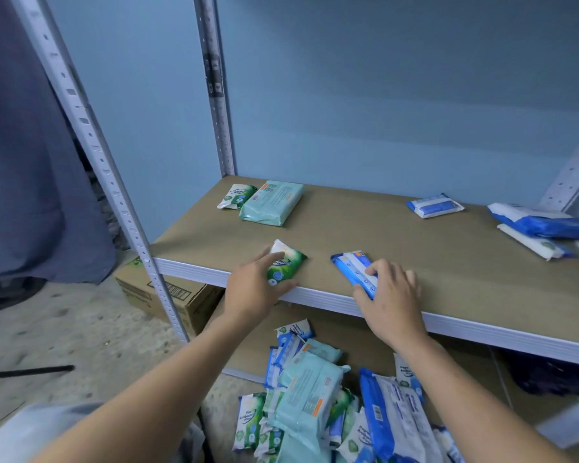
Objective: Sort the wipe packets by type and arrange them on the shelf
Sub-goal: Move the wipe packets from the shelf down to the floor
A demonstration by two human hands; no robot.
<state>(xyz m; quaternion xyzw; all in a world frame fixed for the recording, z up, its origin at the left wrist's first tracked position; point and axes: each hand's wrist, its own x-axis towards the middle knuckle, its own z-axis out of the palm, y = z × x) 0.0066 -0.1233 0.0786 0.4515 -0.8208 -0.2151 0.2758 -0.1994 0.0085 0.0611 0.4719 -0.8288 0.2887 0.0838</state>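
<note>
My left hand (253,289) grips a small green-and-white wipe packet (286,266) lying at the front edge of the brown shelf board (398,242). My right hand (390,295) grips a small blue-and-white packet (353,267) beside it on the same edge. At the back left lie another green-and-white packet (236,196) and a large mint-green pack (272,202). A small blue packet (434,205) sits at the back right, and two larger blue-and-white packs (538,223) lie stacked at the far right. A mixed pile of packets (318,396) lies below.
Grey perforated metal uprights (91,135) frame the shelf at front left and back. A cardboard box (168,295) stands on the floor under the left corner. A blue cloth (30,162) hangs at the left. A dark bundle (549,375) lies on the lower shelf at right.
</note>
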